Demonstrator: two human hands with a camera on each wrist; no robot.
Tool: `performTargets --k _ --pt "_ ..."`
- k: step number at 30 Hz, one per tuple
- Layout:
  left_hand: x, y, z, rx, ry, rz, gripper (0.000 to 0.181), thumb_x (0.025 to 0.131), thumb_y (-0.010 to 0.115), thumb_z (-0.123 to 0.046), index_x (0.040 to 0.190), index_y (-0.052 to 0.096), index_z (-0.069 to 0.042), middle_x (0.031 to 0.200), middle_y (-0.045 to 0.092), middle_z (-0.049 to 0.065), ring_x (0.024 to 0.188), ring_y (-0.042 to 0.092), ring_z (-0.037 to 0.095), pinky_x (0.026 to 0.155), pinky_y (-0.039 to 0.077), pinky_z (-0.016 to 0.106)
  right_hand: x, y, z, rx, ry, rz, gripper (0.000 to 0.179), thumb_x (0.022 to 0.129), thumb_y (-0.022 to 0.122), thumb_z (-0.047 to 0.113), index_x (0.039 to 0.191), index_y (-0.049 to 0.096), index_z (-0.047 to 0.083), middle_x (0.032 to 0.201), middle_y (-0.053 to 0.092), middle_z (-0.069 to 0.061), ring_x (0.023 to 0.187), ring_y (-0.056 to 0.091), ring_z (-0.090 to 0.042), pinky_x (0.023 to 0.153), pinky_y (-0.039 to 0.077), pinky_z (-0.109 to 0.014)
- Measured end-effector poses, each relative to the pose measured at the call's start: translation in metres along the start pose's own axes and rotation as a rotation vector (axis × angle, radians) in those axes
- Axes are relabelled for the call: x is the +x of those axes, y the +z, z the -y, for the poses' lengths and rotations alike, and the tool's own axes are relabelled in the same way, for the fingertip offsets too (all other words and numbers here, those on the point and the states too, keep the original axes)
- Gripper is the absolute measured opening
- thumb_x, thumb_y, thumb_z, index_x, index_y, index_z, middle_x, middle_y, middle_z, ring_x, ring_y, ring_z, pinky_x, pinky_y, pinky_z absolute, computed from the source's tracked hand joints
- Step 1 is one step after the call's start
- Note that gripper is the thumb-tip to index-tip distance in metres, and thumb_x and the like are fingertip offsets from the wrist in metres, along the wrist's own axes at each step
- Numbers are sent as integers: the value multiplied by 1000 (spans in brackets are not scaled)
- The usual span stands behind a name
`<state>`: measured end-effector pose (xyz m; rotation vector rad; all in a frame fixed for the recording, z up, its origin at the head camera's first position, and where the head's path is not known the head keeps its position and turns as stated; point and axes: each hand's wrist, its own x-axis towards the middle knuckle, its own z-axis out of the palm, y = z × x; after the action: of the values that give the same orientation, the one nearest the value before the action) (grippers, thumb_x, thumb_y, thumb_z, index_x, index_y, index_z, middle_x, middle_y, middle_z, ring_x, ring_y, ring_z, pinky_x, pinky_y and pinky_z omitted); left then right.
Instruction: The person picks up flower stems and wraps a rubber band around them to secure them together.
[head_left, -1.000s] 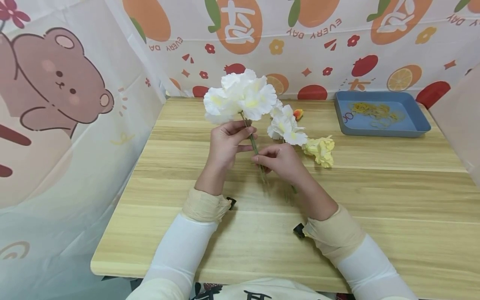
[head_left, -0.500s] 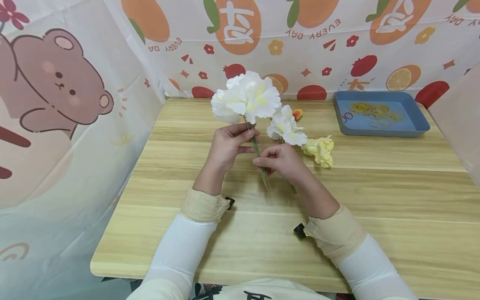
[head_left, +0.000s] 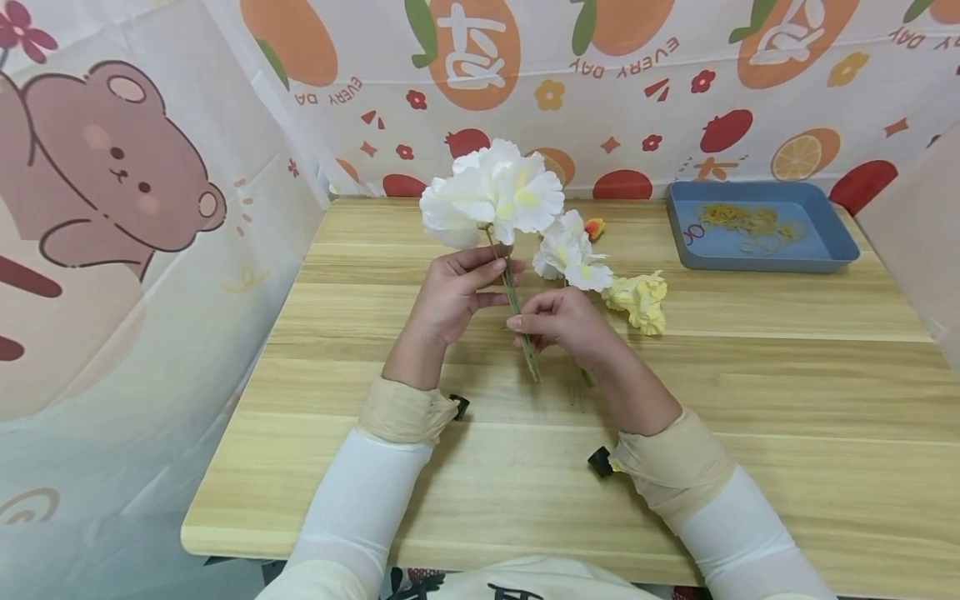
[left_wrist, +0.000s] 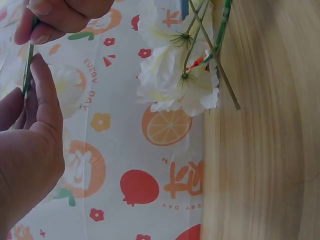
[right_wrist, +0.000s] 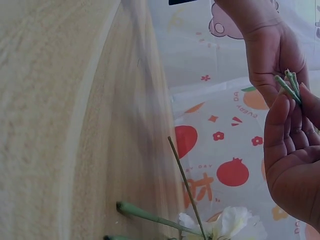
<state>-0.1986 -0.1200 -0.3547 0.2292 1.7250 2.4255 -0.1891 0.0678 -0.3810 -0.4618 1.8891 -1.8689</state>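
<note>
A bunch of white artificial flowers (head_left: 491,192) with yellow-tinged petals is held upright above the table in the head view. Just under the blooms, my left hand (head_left: 450,293) pinches the green stems (head_left: 512,296) between thumb and fingers. Lower down, my right hand (head_left: 566,325) pinches the same stems near their ends. Several cut stem ends (right_wrist: 290,82) poke out above the right fingertips in the right wrist view. Behind my right hand lie another white flower (head_left: 573,252), a yellow flower (head_left: 637,302) and a small orange-red bloom (head_left: 595,228).
A blue tray (head_left: 772,265) holding yellow rubber bands (head_left: 742,218) and a red band stands at the table's back right. A printed cloth (head_left: 637,108) hangs behind the wooden table (head_left: 315,467). Loose flower stems (left_wrist: 225,85) stick out near the right hand.
The left hand and the white bunch have shifted slightly right, and the blooms have turned a little. The stem ends sit slightly lower. Both hands keep their grip; the flowers on the table stay put.
</note>
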Motion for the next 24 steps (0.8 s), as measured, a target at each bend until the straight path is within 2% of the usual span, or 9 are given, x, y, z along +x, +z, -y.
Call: performTargets --k 2,6,10,13,17,21,24 --pt "0 0 0 -25 -4 -3 17 97 58 1 106 71 -5 89 74 4 86 71 16 69 63 30 0 0 0 7 -1 10 9 89 70 7 84 71 1 67 71 -3 57 65 -15 57 59 -31" --pt "0 -2 1 -77 -5 9 28 97 55 4 93 76 -13 84 74 2 82 71 13 69 62 28 0 0 0 18 -5 33 9 89 71 7 84 71 0 68 71 -4 58 66 -15 57 59 -30" --pt "1 -3 2 -123 11 32 34 97 52 9 90 77 -13 81 74 1 77 71 12 68 62 25 0 -1 -1 19 -12 53 13 89 71 7 87 70 -5 68 72 -4 59 66 -14 58 59 -30" --pt "1 -5 2 -138 17 42 33 97 52 9 89 77 -12 80 74 1 75 71 11 68 62 24 0 -2 -1 10 -20 62 12 90 70 8 86 71 -3 69 72 -3 59 65 -14 59 60 -31" --pt "2 -5 3 -156 -10 49 29 97 53 7 89 76 -9 79 74 2 73 73 13 70 63 27 0 -3 -1 6 -17 69 9 90 70 8 85 72 1 69 72 -3 60 65 -15 60 60 -32" --pt "2 -5 3 -155 -45 58 27 98 52 5 92 75 -7 78 74 3 73 72 14 69 64 30 -1 -3 0 13 -18 89 17 91 70 7 90 68 -10 69 72 -4 60 65 -15 59 60 -32" --pt "2 -4 3 -139 -46 60 24 99 52 5 95 74 -5 78 73 4 73 72 14 67 64 30 -2 -4 0 9 -23 97 17 91 69 7 90 68 -10 69 72 -5 58 64 -15 58 59 -31"
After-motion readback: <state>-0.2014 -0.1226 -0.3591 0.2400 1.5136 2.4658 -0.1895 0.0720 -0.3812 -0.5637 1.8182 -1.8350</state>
